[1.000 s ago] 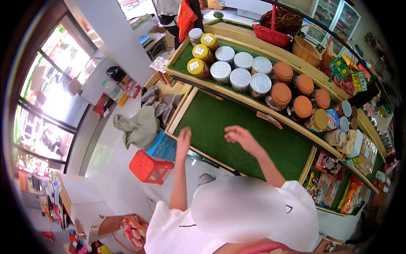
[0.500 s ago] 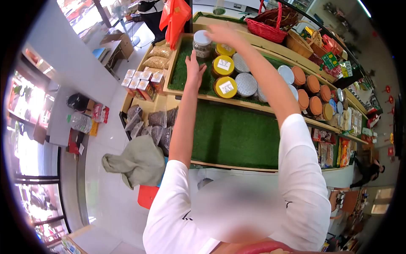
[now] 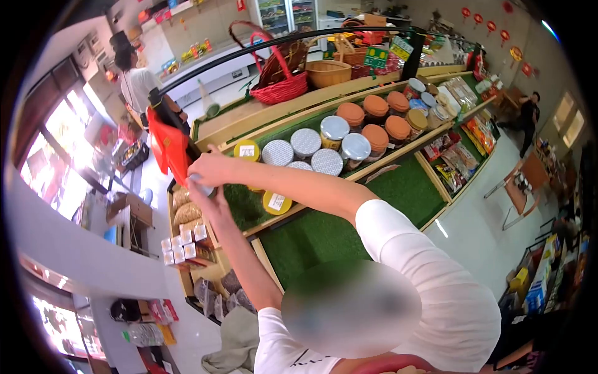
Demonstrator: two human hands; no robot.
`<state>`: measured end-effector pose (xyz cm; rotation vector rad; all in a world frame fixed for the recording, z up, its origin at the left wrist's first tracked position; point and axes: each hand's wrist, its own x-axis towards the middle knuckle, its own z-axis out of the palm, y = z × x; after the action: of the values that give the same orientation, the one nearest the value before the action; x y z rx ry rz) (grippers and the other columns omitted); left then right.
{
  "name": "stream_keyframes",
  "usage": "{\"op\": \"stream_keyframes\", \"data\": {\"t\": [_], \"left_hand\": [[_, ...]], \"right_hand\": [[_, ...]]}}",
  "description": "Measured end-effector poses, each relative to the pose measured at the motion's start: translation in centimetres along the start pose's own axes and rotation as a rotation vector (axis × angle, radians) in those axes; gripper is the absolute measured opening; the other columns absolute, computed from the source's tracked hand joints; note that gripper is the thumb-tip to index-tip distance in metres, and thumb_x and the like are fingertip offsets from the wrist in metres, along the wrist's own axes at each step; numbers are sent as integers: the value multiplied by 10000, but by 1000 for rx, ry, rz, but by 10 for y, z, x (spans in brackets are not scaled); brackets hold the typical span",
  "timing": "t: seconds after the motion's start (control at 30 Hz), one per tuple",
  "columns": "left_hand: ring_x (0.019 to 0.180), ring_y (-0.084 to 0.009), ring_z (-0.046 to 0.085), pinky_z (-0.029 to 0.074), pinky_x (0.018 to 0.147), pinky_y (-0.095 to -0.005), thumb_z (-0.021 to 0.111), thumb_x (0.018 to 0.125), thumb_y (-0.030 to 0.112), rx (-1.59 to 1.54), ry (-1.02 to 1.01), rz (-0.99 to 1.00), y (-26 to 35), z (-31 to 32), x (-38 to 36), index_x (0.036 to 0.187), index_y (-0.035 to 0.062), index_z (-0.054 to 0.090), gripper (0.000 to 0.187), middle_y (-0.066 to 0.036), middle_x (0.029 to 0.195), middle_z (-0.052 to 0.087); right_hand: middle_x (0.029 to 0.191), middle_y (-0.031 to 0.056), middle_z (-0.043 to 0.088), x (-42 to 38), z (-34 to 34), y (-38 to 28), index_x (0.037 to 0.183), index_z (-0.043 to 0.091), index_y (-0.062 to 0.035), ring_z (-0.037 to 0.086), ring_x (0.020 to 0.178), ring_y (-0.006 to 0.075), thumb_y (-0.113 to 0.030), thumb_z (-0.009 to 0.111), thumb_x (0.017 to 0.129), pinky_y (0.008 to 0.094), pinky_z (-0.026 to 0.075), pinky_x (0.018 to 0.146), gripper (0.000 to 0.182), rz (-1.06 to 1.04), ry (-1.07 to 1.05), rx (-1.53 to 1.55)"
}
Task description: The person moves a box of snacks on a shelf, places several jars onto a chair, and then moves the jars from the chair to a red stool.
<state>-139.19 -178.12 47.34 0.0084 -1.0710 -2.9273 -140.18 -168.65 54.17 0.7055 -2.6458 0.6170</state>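
Note:
At the far left end of the green-lined shelf, both hands are at a jar (image 3: pixel 201 186) with a pale lid; most of it is hidden behind them. My left hand (image 3: pixel 217 204) wraps the jar's near side. On its top, my right hand (image 3: pixel 208 166) has its fingers closed at the lid. Close beside them stand jars with yellow lids, one at the back (image 3: pixel 246 150) and one at the front edge (image 3: pixel 276 202). Silver-lidded jars (image 3: pixel 306 143) stand to the right, partly behind my right forearm.
Orange-lidded jars (image 3: pixel 375 106) fill the shelf further right. Behind them are a red basket (image 3: pixel 280 87) and a wooden basket (image 3: pixel 329 73). A red bag (image 3: pixel 167 146) hangs on the left post. Small boxes (image 3: pixel 185 246) stand at lower left. One person (image 3: pixel 134 81) stands beyond the shelf, another sits far right.
The view has turned, so the shelf appears slanted. My left hand, beside the jar with fingers apart before, has closed in on it. My right hand stays at the lid.

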Motion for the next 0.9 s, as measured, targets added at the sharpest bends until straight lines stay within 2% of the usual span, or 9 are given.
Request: {"op": "stream_keyframes", "data": {"t": [0.13, 0.23, 0.37, 0.47, 0.53, 0.57, 0.73, 0.8, 0.9], "left_hand": [[1216, -252, 529, 498, 966, -432, 522, 968, 480, 36, -196, 163, 50, 56, -66, 1348, 123, 439, 529, -104, 1298, 521], [1196, -244, 544, 506, 947, -401, 527, 967, 474, 58, -296, 251, 69, 110, -133, 1330, 91, 448, 534, -114, 1277, 532], [1152, -238, 577, 522, 909, -376, 542, 933, 544, -10, -289, 227, 51, 184, -234, 1316, 72, 464, 613, -124, 1259, 550], [1217, -286, 540, 511, 952, -394, 556, 895, 602, -58, -392, 42, 15, 234, -322, 1362, 64, 418, 726, -133, 1337, 500], [1262, -296, 503, 501, 977, -420, 545, 902, 600, -146, -531, -51, -29, 252, -369, 1386, 55, 401, 744, -135, 1370, 474], [1271, -291, 489, 492, 986, -426, 537, 903, 611, -116, -575, -79, -53, 264, -405, 1415, 76, 378, 756, -135, 1396, 451], [1184, -235, 532, 523, 916, -449, 485, 961, 559, 69, -1010, -376, -191, 288, -570, 1424, 163, 361, 622, -89, 1350, 477], [1197, -266, 523, 482, 981, -430, 531, 960, 505, 149, -1092, -598, -241, 291, -646, 1407, 91, 339, 639, -140, 1326, 463], [1173, -270, 530, 534, 930, -479, 418, 1024, 433, 278, -1258, -877, -290, 286, -750, 1356, 147, 369, 441, -116, 1299, 456]], "right_hand": [[986, 180, 689, -40, -71, -38, 1020, 710, -89, 642, 1012, 349, -337, 680, 786, 533, 418, 966, 342, -271, 294, 427], [1172, 200, 609, -96, -145, -71, 1091, 688, -87, 574, 1101, 375, -426, 748, 732, 478, 433, 974, 497, -343, 404, 514], [1453, 240, 349, -196, -232, -93, 1279, 596, -144, 338, 1326, 472, -545, 776, 686, 533, 365, 1053, 738, -198, 522, 282], [1547, 252, 194, -301, -291, -98, 1404, 491, -222, 107, 1409, 558, -618, 784, 651, 616, 236, 1119, 899, -130, 549, 206], [1558, 254, 167, -387, -327, -108, 1409, 484, -226, 115, 1396, 578, -631, 795, 628, 619, 223, 1122, 934, 29, 575, -53], [1575, 225, 153, -437, -341, -112, 1448, 435, -235, 170, 1440, 467, -546, 841, 613, 522, 285, 1133, 979, 116, 597, -112], [1564, 197, 185, -686, -366, -104, 1455, 427, -181, 206, 1450, 378, -528, 841, 586, 487, 260, 1150, 1023, 459, 794, 103], [1525, 179, 247, -791, -349, -106, 1453, 428, -169, 242, 1431, 365, -548, 814, 615, 467, 265, 1152, 998, 562, 950, 162], [1483, 179, 300, -918, -318, -134, 1440, 437, -149, 282, 1407, 351, -548, 759, 700, 449, 267, 1151, 901, 780, 1156, 217]]}}
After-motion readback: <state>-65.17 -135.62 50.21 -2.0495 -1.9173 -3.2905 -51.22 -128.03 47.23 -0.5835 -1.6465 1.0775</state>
